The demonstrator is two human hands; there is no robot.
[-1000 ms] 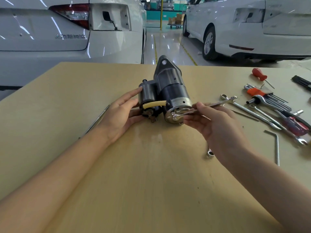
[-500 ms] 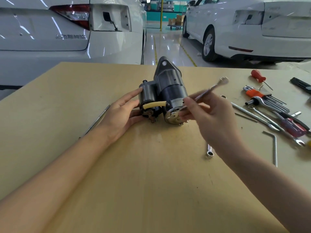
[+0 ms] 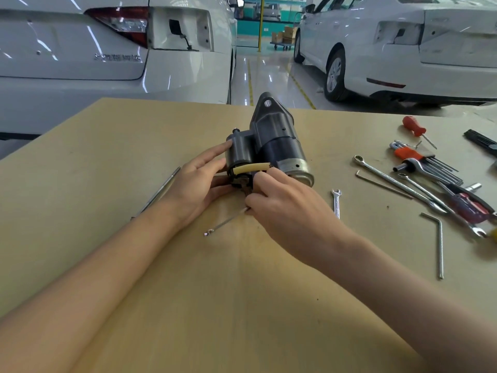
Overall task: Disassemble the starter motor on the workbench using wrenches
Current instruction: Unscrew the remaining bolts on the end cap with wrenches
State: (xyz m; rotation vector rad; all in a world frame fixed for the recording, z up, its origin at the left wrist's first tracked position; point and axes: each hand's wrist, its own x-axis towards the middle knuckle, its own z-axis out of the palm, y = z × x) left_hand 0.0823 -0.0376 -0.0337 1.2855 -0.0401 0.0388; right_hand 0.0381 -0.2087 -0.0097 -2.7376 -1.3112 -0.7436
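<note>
The dark grey starter motor (image 3: 271, 142) lies on the workbench (image 3: 188, 305), its silver end cap toward me and a yellow sleeved lead across its near side. My left hand (image 3: 199, 181) rests against the solenoid with straight fingers, steadying it. My right hand (image 3: 285, 208) grips a thin silver wrench (image 3: 226, 222). Its handle sticks out down and to the left over the bench. The wrench's other end is hidden by my fingers at the solenoid's terminals.
A small open-end wrench (image 3: 336, 203) lies just right of my right hand. Further right lie several wrenches (image 3: 398, 184), an orange hex key set (image 3: 419, 157), a red screwdriver (image 3: 415, 130) and a bent hex key (image 3: 439, 246). A long rod (image 3: 158, 192) lies left. White cars stand behind.
My right hand has swung the wrench from the motor's end cap, up and around, to the solenoid terminals on the near left side. The handle now points down-left. My left hand stays put.
</note>
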